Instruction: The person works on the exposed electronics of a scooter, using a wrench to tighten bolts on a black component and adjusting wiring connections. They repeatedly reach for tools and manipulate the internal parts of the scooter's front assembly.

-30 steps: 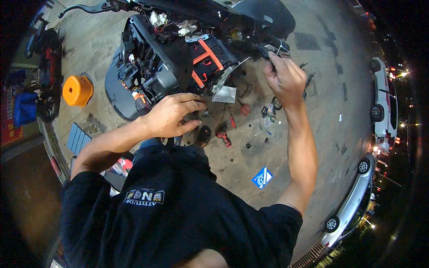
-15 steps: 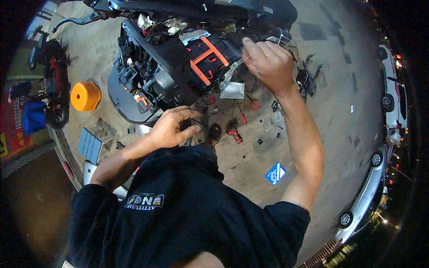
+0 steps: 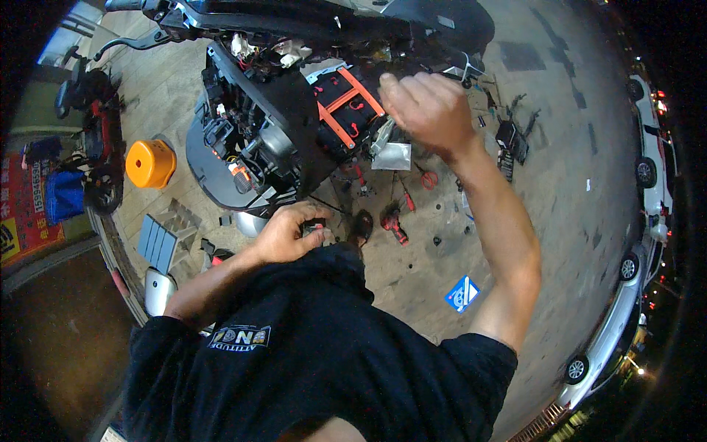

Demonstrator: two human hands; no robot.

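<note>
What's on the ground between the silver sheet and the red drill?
The head view shows what looks like a red-handled screwdriver between the silver sheet and the red drill.

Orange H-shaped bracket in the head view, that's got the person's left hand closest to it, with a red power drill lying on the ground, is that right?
Not quite: the hand closest to the orange H-shaped bracket is the person's right hand, as the head view shows. The red power drill is indeed lying on the ground.
</note>
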